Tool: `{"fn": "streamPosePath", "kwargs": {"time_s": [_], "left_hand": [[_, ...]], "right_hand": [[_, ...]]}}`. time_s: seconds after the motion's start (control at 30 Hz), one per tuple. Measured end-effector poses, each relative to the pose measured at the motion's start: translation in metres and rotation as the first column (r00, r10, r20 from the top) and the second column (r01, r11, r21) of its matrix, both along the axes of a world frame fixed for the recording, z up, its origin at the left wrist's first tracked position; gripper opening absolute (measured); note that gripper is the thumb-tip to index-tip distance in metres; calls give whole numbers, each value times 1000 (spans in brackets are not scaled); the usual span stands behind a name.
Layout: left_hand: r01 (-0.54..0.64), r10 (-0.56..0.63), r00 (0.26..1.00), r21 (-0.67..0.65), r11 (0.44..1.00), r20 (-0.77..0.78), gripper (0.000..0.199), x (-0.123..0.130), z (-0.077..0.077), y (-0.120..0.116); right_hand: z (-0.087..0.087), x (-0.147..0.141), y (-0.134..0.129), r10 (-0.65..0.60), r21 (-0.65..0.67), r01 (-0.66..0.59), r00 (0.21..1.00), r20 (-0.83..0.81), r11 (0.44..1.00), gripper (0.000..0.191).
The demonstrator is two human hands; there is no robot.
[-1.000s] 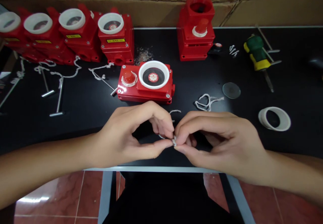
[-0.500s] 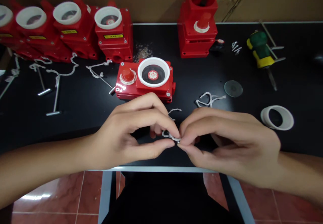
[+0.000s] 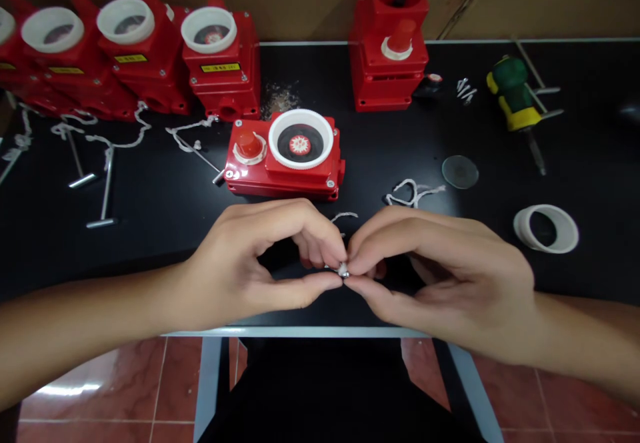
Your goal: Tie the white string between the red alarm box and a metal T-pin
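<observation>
Close to the table's front edge, my left hand (image 3: 265, 260) and my right hand (image 3: 445, 266) meet fingertip to fingertip. Between them is a bit of white string (image 3: 342, 268) bunched against a small shiny metal piece (image 3: 346, 274), too small to make out as a screw or a ring. My left finger and thumb pinch the string; the right finger and thumb close on the metal piece. Part of the string is hidden behind my fingers, with a loose end (image 3: 345, 215) showing beyond them. Just past my left hand lies a red call-point box (image 3: 240, 180) with a white ring.
More red boxes (image 3: 223, 83) with strings and small T-shaped metal hammers (image 3: 106, 186) line the back left. Another red box (image 3: 385, 86) stands at the back. Rightward lie screws (image 3: 466, 90), a screwdriver (image 3: 515, 93), a glass disc (image 3: 460, 172), a white ring (image 3: 567, 230) and loose string (image 3: 415, 193).
The string loop between my hands has drawn in to a small bunch against the metal piece. Both hands have shifted slightly left. The view has moved a little.
</observation>
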State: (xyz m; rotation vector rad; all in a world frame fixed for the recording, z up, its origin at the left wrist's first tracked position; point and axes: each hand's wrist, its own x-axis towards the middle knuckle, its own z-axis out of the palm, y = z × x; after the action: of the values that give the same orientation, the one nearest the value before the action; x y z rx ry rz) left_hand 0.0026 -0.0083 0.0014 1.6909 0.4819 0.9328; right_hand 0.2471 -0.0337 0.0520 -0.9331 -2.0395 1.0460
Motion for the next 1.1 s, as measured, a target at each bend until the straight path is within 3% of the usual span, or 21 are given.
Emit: {"fn": "streamPosePath", "kwargs": {"time_s": [0.33, 0.6, 0.93, 1.1], "left_hand": [[-2, 2, 1000, -28, 1000, -2, 11, 0, -2, 0], [64, -38, 994, -271, 960, 100, 17, 1, 5, 2], [49, -18, 994, -284, 958, 109, 20, 0, 10, 8], [42, -7, 992, -281, 959, 125, 21, 1, 9, 8]], "right_hand": [[0, 5, 1, 49, 141, -64, 993, 104, 988, 11], [6, 4, 2, -4, 197, -5, 999, 43, 980, 14], [10, 5, 5, -61, 21, 63, 994, -89, 998, 19], [6, 3, 3, -32, -72, 23, 992, -125, 997, 19]]}}
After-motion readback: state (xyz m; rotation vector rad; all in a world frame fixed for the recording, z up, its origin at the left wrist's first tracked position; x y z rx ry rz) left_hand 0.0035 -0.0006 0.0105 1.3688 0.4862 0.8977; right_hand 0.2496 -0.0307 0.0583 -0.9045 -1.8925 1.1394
